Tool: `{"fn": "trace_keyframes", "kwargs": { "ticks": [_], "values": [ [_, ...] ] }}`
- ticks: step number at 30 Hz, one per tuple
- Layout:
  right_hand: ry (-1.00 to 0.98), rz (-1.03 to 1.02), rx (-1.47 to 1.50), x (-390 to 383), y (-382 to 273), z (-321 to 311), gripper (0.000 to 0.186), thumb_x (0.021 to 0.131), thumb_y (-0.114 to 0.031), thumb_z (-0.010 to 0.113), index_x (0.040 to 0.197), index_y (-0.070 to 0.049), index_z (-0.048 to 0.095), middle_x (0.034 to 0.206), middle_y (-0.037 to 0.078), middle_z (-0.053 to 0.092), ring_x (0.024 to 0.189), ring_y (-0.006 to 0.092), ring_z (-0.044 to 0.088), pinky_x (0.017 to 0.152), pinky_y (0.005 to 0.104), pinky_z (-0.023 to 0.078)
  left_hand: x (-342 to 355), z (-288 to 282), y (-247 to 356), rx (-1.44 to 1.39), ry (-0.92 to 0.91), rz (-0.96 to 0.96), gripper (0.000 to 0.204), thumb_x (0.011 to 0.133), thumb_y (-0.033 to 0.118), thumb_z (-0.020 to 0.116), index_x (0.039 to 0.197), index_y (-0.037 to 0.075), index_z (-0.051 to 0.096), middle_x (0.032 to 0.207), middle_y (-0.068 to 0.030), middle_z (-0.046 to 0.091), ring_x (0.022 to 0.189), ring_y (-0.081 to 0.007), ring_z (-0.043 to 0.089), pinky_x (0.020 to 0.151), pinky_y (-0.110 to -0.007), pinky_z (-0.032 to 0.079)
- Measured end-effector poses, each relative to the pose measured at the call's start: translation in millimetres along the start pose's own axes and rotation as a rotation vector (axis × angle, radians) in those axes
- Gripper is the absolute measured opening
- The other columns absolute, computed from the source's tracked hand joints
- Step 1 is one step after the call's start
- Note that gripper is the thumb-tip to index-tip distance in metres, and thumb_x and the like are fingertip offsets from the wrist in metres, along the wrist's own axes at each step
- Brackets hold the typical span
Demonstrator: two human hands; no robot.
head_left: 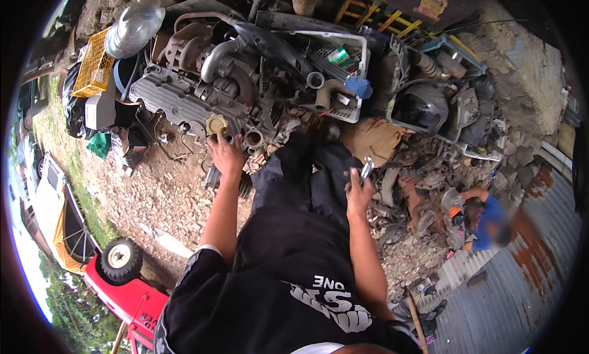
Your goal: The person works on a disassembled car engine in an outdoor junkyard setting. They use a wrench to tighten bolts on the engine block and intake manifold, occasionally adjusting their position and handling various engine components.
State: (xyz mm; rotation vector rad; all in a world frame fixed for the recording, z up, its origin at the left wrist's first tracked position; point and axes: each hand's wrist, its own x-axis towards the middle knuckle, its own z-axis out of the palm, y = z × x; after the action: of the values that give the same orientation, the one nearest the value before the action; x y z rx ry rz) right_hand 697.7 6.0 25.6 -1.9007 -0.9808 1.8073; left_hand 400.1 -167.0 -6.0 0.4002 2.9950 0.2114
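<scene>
left hand (pixel 226 154) on engine (pixel 184 99) (yellow cap (pixel 216 124)) | right hand (pixel 358 191) grips wrench (pixel 366 169)

Left hand (pixel 226 154) reaches forward with fingers spread; right hand (pixel 359 191) is raised, apparently fisted.

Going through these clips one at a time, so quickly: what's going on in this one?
A person stands over a heap of scrap car parts outdoors. The left hand reaches to an old engine, fingers at a yellowish cap on its grey cover. The right hand holds a small shiny metal tool, raised beside the body and clear of the engine. A white plastic crate of pipes sits behind the engine, and another person in a blue shirt crouches among parts to the right.
</scene>
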Motion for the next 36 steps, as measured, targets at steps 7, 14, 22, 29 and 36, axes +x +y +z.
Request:
{"fn": "trace_keyframes", "kwargs": {
  "ticks": [7, 14, 22, 29, 36],
  "values": [
    [-0.204, -0.009, -0.262, 91, 20, 88, 0.027, 0.097, -0.03, 0.072, 0.103, -0.003, 0.071, 0.081, 0.004, 0.074, 0.052, 0.0056, 0.056, 0.048, 0.0249, 0.045, 24, 24, -9, -0.112, 0.065, -0.091, 0.062, 0.091, 0.035, 0.075, 0.134, -0.003, 0.051, 0.13, -0.0255, 0.052, 0.119, -0.0474, 0.053, 0.098, -0.053, 0.045],
    [-0.159, 0.009, -0.18, 137, 52, 120, 0.027, 0.098, -0.029, 0.071, 0.104, -0.002, 0.071, 0.085, 0.004, 0.074, 0.059, 0.0024, 0.056, 0.053, 0.0222, 0.043, 31, 27, -30, -0.068, 0.043, 0.036, 0.039, 0.084, 0.009, 0.076, 0.121, 0.006, 0.067, 0.125, -0.018, 0.06, 0.116, -0.0374, 0.06, 0.092, -0.05, 0.053],
    [-0.189, -0.089, -0.406, 162, 43, 127, 0.027, 0.099, -0.03, 0.068, 0.098, -0.002, 0.07, 0.076, 0.001, 0.073, 0.055, 0.0068, 0.056, 0.051, 0.027, 0.045, 42, 8, -47, -0.013, -0.033, 0.236, 0.042, 0.083, 0.004, 0.075, 0.125, 0.006, 0.07, 0.131, -0.0152, 0.06, 0.123, -0.0346, 0.058, 0.099, -0.049, 0.054],
    [-0.079, -0.027, -0.14, 226, 63, 144, 0.01, 0.097, -0.01, 0.057, 0.094, -0.001, 0.061, 0.066, 0.003, 0.053, 0.054, 0.0118, 0.049, 0.053, 0.0328, 0.04, -6, 49, 61, -0.364, 0.018, 0.085, 0.047, 0.087, 0.016, 0.075, 0.131, 0.004, 0.063, 0.135, -0.0167, 0.057, 0.128, -0.0357, 0.053, 0.104, -0.052, 0.049],
    [-0.228, 0.047, -0.267, 255, 33, 162, 0.018, 0.091, -0.016, 0.056, 0.091, 0.001, 0.063, 0.073, 0.007, 0.06, 0.069, 0.0149, 0.055, 0.067, 0.0329, 0.045, 0, 74, 134, -0.544, -0.076, 0.112, 0.028, 0.091, 0.009, 0.069, 0.119, 0.004, 0.069, 0.127, -0.0167, 0.062, 0.119, -0.036, 0.06, 0.101, -0.045, 0.048]
  ]
}}
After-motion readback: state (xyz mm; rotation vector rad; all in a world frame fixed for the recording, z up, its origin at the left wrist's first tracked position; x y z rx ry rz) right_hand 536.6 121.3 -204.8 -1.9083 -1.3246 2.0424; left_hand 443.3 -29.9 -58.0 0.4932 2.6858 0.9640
